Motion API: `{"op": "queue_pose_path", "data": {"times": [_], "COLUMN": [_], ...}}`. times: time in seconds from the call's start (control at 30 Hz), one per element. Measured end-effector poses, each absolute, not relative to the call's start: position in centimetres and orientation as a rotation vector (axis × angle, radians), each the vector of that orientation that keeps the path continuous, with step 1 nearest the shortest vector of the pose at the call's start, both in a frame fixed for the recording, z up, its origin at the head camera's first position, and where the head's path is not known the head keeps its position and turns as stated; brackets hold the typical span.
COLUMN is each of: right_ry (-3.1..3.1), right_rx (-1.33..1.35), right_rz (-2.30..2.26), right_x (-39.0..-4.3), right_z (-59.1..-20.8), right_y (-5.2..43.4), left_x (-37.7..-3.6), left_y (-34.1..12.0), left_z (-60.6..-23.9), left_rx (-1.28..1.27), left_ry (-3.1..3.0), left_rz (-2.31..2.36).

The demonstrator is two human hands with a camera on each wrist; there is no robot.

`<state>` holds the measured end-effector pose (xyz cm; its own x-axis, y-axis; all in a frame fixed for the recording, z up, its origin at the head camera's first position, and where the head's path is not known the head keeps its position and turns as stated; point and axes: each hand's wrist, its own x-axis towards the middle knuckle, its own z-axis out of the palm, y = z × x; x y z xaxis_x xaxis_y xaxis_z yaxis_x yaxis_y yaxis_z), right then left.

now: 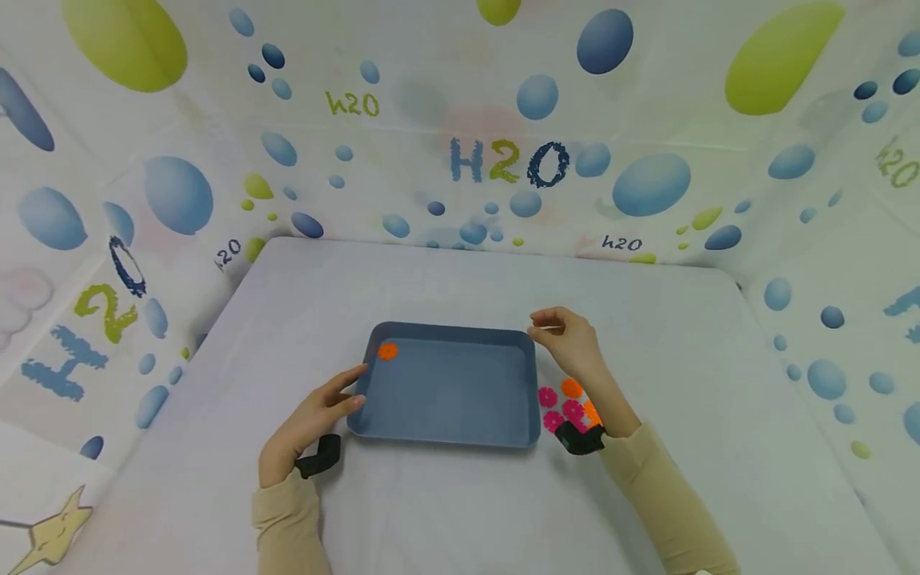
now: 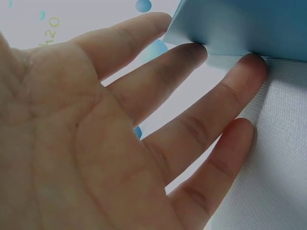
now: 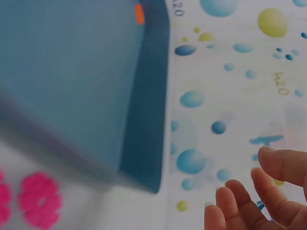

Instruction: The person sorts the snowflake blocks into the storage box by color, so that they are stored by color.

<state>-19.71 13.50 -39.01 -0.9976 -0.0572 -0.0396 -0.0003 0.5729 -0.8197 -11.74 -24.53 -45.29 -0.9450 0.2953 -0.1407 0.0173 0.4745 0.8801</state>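
Note:
A blue-grey rectangular tray (image 1: pixel 446 391) lies on the white-covered table. One orange flower-shaped piece (image 1: pixel 388 351) sits inside it, near the back left corner. My left hand (image 1: pixel 316 419) is at the tray's left side; in the left wrist view its fingers (image 2: pixel 192 120) are spread and nearly straight, with fingertips against the tray wall (image 2: pixel 240 33). Above the table by the back right corner is my right hand (image 1: pixel 571 339). Its fingers (image 3: pixel 228 206) are loosely bent, the thumb stands apart from them, and nothing shows between.
Several pink flower-shaped pieces (image 1: pixel 573 410) and orange ones (image 1: pixel 572 388) lie just right of the tray, partly hidden by the right wrist and its black strap mount (image 1: pixel 578 439). A patterned backdrop (image 1: pixel 431 104) rises behind the table (image 1: pixel 460 519).

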Motion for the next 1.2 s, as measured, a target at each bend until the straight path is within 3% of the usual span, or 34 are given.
{"op": "queue_pose_path", "data": {"times": [0.5, 1.2], "right_ry": [2.969, 2.933], "right_rx": [-0.010, -0.007], "right_rz": [-1.233, -0.983], "right_x": [-16.0, -15.8], "right_z": [-42.5, -45.4], "right_y": [17.9, 18.7], "left_x": [-11.7, -11.6], "left_y": [-24.5, -24.2], "left_z": [-45.3, -45.0], "left_rx": [0.257, 0.241], "left_ry": [2.442, 2.424], "left_rz": [1.465, 1.478]}}
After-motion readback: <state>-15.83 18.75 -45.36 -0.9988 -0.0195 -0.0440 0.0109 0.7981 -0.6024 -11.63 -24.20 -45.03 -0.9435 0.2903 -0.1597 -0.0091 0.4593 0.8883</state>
